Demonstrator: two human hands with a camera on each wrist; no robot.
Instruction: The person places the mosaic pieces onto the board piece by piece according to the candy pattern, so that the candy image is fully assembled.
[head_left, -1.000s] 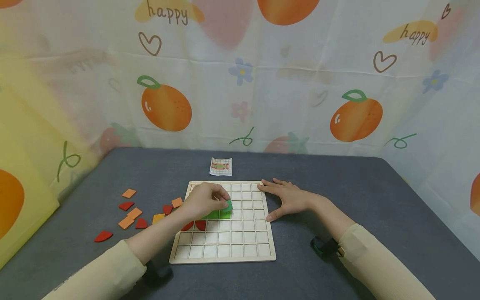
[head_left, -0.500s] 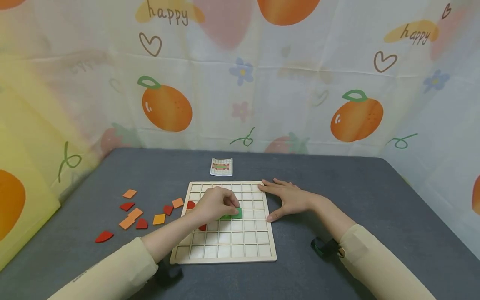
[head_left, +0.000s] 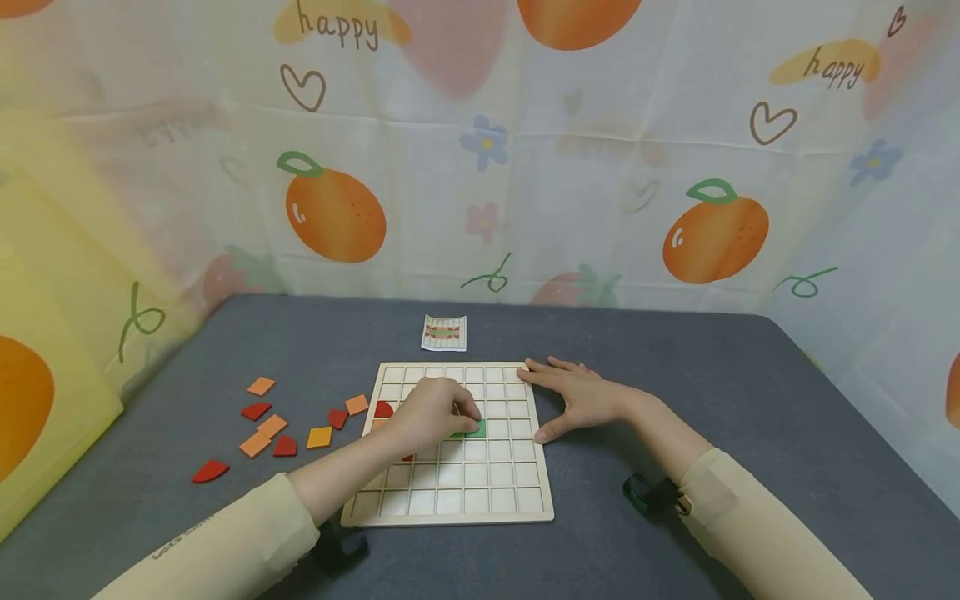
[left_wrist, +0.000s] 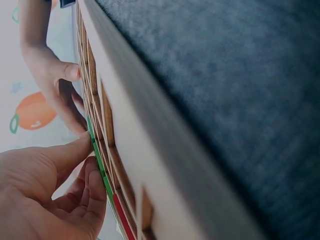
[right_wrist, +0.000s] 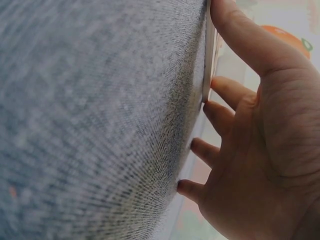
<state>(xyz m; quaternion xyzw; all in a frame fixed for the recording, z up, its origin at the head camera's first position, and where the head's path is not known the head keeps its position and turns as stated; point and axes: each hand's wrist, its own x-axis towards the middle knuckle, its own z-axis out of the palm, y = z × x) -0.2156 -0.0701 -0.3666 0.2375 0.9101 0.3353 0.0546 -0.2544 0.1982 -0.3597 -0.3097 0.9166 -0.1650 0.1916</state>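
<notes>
In the head view my left hand (head_left: 433, 410) bends over the middle of a pale wooden grid board (head_left: 450, 523). Its thumb and fingertips are at a green square tile (head_left: 478, 429), which lies flat in a cell. More green tiles run in line with it in the left wrist view, followed by a red tile (left_wrist: 123, 216). My wrist partly covers the red and orange tiles at the board's left side. My right hand (head_left: 576, 395) has its fingers spread, touching the board's right edge and upper right corner; the right wrist view shows the thumb and fingers against the rim.
Left of the board lie several loose tiles: orange diamonds (head_left: 256, 444), red quarter rounds (head_left: 285, 447) and a yellow-orange square (head_left: 319, 437). A small printed pattern card (head_left: 444, 333) lies behind the board on the dark tabletop (head_left: 637, 350). A patterned curtain (head_left: 525, 208) hangs at the back.
My left hand has moved right with the green tile, which was tilted in its fingers and now lies level in the row. The right hand has stayed put.
</notes>
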